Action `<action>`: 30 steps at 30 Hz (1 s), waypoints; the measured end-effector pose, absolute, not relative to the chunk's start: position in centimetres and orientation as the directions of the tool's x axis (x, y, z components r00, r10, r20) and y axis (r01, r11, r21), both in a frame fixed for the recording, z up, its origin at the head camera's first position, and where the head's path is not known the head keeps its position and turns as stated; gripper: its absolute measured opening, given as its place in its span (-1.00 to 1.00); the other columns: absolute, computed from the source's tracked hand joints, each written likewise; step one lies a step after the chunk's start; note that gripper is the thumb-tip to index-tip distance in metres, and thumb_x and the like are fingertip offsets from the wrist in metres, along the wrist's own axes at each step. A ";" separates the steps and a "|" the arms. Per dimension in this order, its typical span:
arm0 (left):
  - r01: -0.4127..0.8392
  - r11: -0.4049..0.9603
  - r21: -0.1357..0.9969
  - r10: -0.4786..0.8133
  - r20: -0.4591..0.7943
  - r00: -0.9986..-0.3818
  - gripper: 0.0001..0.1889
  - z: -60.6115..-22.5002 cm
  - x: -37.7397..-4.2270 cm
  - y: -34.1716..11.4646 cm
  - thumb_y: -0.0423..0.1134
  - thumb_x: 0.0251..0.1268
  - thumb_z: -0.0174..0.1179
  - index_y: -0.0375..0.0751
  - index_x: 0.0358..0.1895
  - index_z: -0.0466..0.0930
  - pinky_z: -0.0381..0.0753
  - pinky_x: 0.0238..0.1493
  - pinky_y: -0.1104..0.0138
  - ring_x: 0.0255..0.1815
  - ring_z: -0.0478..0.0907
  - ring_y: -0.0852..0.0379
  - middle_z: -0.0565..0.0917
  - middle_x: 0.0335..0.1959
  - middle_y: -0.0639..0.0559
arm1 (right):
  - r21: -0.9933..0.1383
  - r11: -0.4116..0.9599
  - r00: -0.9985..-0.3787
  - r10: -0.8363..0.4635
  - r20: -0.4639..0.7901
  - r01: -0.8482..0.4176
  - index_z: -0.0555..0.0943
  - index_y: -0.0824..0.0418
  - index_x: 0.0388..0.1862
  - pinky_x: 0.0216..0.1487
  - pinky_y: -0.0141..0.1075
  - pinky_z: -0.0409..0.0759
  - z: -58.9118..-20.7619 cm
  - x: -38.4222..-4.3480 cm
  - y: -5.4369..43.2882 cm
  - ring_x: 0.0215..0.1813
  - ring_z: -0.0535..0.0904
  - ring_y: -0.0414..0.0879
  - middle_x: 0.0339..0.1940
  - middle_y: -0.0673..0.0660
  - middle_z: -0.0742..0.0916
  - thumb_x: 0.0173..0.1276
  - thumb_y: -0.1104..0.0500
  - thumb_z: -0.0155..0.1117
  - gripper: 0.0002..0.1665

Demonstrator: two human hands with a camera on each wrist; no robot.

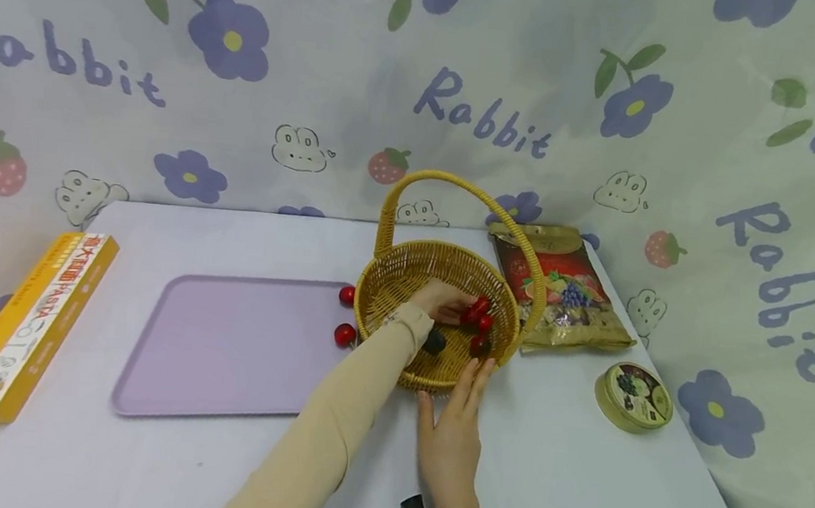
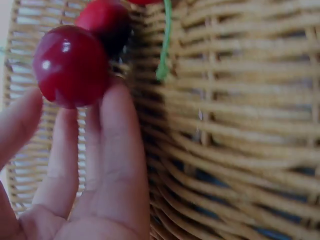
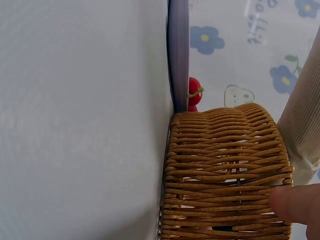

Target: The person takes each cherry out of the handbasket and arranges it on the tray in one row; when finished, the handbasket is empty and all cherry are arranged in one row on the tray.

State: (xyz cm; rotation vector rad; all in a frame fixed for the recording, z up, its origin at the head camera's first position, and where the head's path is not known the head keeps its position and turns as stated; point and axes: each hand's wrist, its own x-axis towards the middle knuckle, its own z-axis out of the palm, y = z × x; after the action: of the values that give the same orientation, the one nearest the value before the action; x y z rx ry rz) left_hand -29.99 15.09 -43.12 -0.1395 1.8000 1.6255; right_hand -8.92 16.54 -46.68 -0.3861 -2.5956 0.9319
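Note:
A woven basket (image 1: 446, 250) with a tall arched handle stands on the table. Inside it, my left hand (image 1: 440, 301) reaches toward its right side, where several red cherries (image 1: 484, 323) lie. In the left wrist view, the thumb and fingertips of the left hand (image 2: 107, 165) pinch a dark red cherry (image 2: 70, 65), with another cherry (image 2: 105, 22) right behind it and a green stem (image 2: 165, 45) beside. My right hand (image 1: 452, 439) has its fingers stretched out against the basket's near side; its fingertip (image 3: 287, 202) shows at the wicker.
Left of the basket lies a purple tray (image 1: 231, 343), with two cherries (image 1: 344, 335) at its right edge. A yellow pasta box (image 1: 25, 328) sits far left. Behind the basket, to the right, is a red and gold bag (image 1: 561, 292); a round tin (image 1: 634, 397) stands nearer the right edge.

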 end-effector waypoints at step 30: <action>-0.521 0.263 0.812 0.486 -0.578 -0.655 -0.40 -42.5 -27.8 16.7 -0.38 0.20 0.32 -0.46 0.30 0.35 0.76 -0.07 0.29 0.00 0.66 -0.11 0.42 0.26 -0.37 | -0.654 0.743 -0.906 0.363 0.216 0.142 -0.11 0.32 0.57 -0.31 0.09 0.69 -46.0 -8.7 16.5 0.33 0.39 0.38 0.61 0.33 -0.11 0.40 0.07 0.25 0.01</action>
State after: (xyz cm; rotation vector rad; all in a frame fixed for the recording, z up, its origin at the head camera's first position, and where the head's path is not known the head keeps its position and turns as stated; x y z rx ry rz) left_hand -27.84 16.66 -42.47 -0.0319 1.7026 1.5252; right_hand -8.66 16.54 -45.96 -0.3911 -2.6134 0.9417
